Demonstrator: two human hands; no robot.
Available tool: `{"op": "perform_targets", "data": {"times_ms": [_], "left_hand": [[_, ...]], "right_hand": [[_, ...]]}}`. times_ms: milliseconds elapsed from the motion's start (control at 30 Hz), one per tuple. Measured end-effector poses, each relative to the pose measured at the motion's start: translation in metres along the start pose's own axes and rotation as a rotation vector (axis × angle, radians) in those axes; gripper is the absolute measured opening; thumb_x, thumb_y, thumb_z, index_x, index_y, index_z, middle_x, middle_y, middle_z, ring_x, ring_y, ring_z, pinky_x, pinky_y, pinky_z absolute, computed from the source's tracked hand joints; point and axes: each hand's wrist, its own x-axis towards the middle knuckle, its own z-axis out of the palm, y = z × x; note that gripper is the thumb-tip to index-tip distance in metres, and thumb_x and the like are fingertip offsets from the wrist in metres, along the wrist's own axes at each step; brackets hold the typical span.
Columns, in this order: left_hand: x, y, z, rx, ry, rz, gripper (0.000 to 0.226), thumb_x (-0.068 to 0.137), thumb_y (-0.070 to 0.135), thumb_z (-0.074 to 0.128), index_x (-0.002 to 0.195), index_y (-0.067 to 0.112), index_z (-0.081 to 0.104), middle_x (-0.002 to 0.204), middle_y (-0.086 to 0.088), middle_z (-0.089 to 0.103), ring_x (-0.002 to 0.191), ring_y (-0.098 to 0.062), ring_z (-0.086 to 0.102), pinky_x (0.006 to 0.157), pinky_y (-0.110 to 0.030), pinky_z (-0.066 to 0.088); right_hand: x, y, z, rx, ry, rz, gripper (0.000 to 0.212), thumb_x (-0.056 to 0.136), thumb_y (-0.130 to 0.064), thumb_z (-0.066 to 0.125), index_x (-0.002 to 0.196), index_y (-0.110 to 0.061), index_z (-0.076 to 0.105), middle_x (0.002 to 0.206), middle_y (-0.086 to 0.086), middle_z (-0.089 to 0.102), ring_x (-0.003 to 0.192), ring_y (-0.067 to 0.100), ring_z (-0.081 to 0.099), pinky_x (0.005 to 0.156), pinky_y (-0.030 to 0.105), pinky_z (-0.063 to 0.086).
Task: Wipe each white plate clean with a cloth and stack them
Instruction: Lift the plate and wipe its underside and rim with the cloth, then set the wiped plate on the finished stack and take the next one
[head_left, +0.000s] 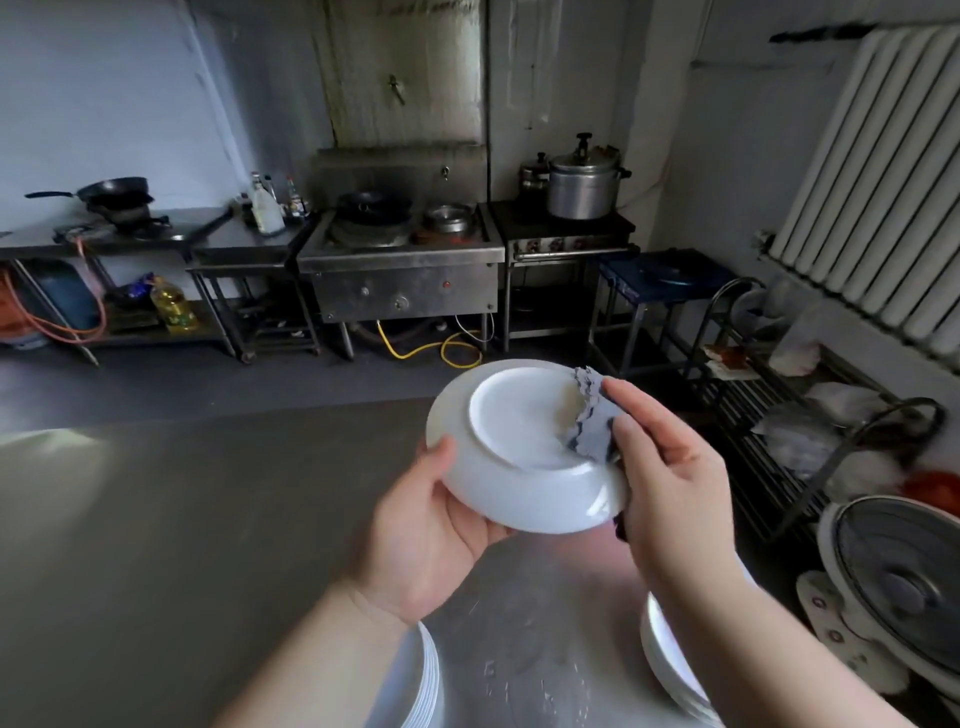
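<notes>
The kitchen is dim and greyish, with soft glare on the steel counter (519, 623) near the bottom and a pale bright patch at its left edge. Wide-angle distortion bends the radiator (872, 171) and walls, and the edges look slightly blurred.

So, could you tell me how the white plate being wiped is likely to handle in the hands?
The white plate looks rigid and glossy, so probably slippery, especially if damp. It appears ceramic, hence likely fragile if dropped on the metal table. The left hand grips only its rim while the right hand presses the cloth, so it may tilt.
</notes>
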Motion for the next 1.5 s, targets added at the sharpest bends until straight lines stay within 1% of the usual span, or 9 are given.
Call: {"op": "perform_targets", "data": {"times_ms": [100,200,300,500,700,967,1133,1300,1500], "left_hand": [[0.005,0.018,-0.004,0.077,0.024,-0.132,0.044,0.091,0.046,0.059,0.125,0.025,0.077,0.131,-0.015,0.072,0.111,-0.033,0.073,0.071,-0.050,0.064],[0.010,0.018,-0.007,0.096,0.096,-0.111,0.038,0.089,0.028,0.064,0.124,0.025,0.076,0.129,-0.014,0.072,0.107,-0.031,0.074,0.070,-0.051,0.065],[0.011,0.004,-0.011,0.048,0.121,-0.050,0.041,0.090,0.020,0.067,0.131,0.021,0.072,0.136,-0.016,0.069,0.117,-0.033,0.071,0.076,-0.050,0.063],[0.013,-0.043,-0.012,0.002,0.235,0.073,0.047,0.097,0.010,0.060,0.143,0.020,0.054,0.141,-0.021,0.064,0.122,-0.042,0.068,0.074,-0.048,0.062],[0.019,-0.060,-0.002,-0.055,0.262,0.098,0.048,0.101,0.001,0.056,0.139,0.031,0.059,0.141,-0.009,0.067,0.125,-0.035,0.068,0.085,-0.054,0.061],[0.023,-0.091,0.012,0.022,0.383,0.017,0.046,0.106,0.002,0.052,0.137,0.035,0.057,0.133,-0.008,0.072,0.117,-0.033,0.072,0.078,-0.046,0.063],[0.013,-0.103,0.016,0.078,0.129,-0.108,0.060,0.099,0.007,0.060,0.149,0.039,0.050,0.147,-0.004,0.063,0.130,-0.033,0.064,0.088,-0.062,0.058],[0.010,-0.116,0.017,0.208,-0.024,-0.275,0.067,0.092,0.018,0.068,0.150,0.046,0.048,0.151,-0.005,0.058,0.131,-0.035,0.063,0.080,-0.056,0.058],[0.017,-0.163,0.022,0.276,-0.015,-0.458,0.067,0.088,0.021,0.072,0.148,0.043,0.052,0.149,-0.008,0.060,0.126,-0.035,0.064,0.077,-0.046,0.057]], "right_hand": [[0.031,-0.003,-0.013,0.094,-0.176,0.103,0.034,0.091,-0.029,0.064,0.120,-0.036,0.078,0.105,0.010,0.077,0.053,0.009,0.061,0.046,0.022,0.048],[0.039,-0.003,-0.017,-0.034,-0.257,0.003,0.041,0.094,-0.025,0.061,0.132,-0.036,0.072,0.133,-0.009,0.071,0.107,0.006,0.070,0.080,0.025,0.059],[0.014,0.012,-0.009,-0.329,-0.209,-0.260,0.049,0.104,-0.022,0.052,0.153,-0.018,0.053,0.159,-0.014,0.048,0.148,0.001,0.041,0.121,0.019,0.031],[-0.075,0.056,0.024,-0.431,-0.278,-0.238,0.074,0.110,-0.039,0.038,0.169,-0.019,-0.001,0.177,-0.001,-0.005,0.163,0.021,0.001,0.129,0.033,0.009],[-0.019,0.055,0.002,-0.487,-0.205,-0.105,0.059,0.112,-0.038,0.033,0.166,-0.020,0.015,0.167,-0.029,0.004,0.154,-0.011,0.003,0.126,0.018,0.008],[-0.086,0.070,-0.008,-0.494,-0.269,-0.164,0.068,0.112,-0.049,0.024,0.166,-0.009,0.014,0.177,0.003,0.002,0.163,0.022,0.004,0.130,0.034,0.010],[-0.018,0.065,-0.061,-0.317,0.027,0.130,0.038,0.108,-0.038,0.039,0.139,-0.035,0.060,0.142,-0.022,0.059,0.137,-0.001,0.049,0.113,0.026,0.040],[0.025,0.064,-0.142,-0.718,-0.257,0.216,0.028,0.099,-0.065,0.040,0.098,-0.053,0.065,0.089,-0.029,0.069,0.082,-0.007,0.064,0.068,0.026,0.050],[0.015,0.096,-0.223,-0.961,-0.614,0.483,0.056,0.088,-0.077,0.029,0.080,-0.031,0.060,0.064,-0.003,0.069,0.057,0.024,0.067,0.059,0.046,0.060]]}}
